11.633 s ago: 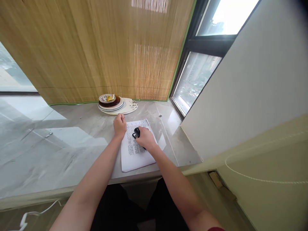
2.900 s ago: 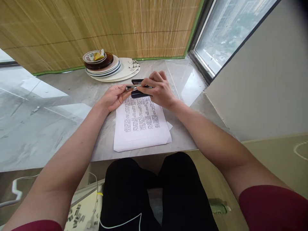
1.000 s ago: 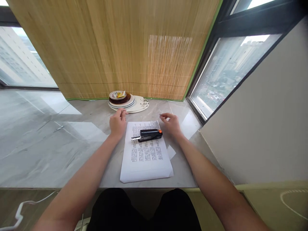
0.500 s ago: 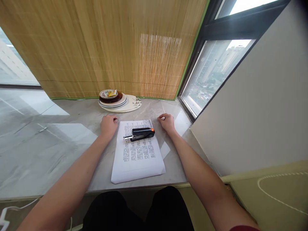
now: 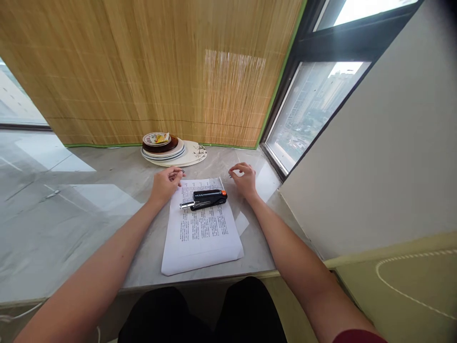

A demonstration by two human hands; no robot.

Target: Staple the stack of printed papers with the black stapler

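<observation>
A black stapler [image 5: 205, 199] with an orange end lies across the upper part of a stack of printed paper [image 5: 202, 233] on the marble sill [image 5: 89, 214]. My left hand [image 5: 164, 183] rests at the paper's top left corner. Its fingers are curled together round something small and grey that I cannot make out. My right hand [image 5: 243, 180] hovers just off the paper's top right corner, fingers loosely bent and apart, holding nothing. Neither hand touches the stapler.
A stack of plates [image 5: 167, 150] with a small patterned dish on top stands at the back by the bamboo blind [image 5: 160, 71]. A window frame [image 5: 282, 119] and a white wall [image 5: 374, 143] close off the right side. The sill's front edge runs just below the paper.
The stapler, held in both hands 2.9 s ago, now lies on the paper. In the last half second my left hand has shifted right to the paper's corner and my right hand has lifted slightly.
</observation>
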